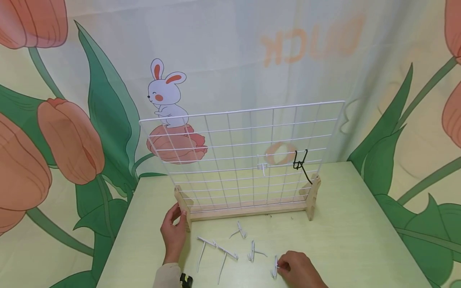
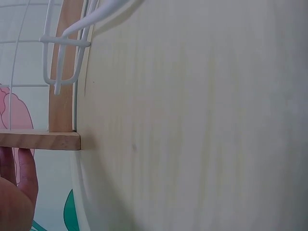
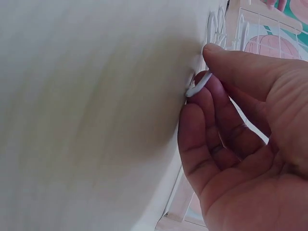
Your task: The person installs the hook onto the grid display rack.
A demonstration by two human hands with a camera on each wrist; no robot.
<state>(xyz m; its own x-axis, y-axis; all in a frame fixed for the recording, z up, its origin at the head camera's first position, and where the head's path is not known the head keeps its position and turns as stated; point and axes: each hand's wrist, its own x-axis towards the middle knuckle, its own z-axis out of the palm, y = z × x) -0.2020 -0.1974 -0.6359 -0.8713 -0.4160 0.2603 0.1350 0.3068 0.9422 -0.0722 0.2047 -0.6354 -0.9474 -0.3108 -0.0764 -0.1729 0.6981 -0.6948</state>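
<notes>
My left hand [image 1: 174,232] is at the left end of a wooden stand [image 1: 248,213], its fingertips against the outer side of the foot [image 1: 183,206]. The left wrist view shows those fingers [image 2: 28,175] fairly straight against the wood. My right hand [image 1: 300,268] pinches a small white wire hook [image 1: 275,267] between thumb and fingers, low over the table; in the right wrist view its bent prong [image 3: 198,86] shows at the fingertips. A white wire grid panel [image 1: 237,160] stands upright in the stand. On it hang a black hook [image 1: 299,164] and a white hook [image 1: 262,166].
Several more white hooks lie on the table between my hands, among them a long two-pronged piece [image 1: 217,247], a small one [image 1: 240,230] and another [image 1: 252,252]. A printed curtain [image 1: 223,48] rises behind the table [image 1: 345,224].
</notes>
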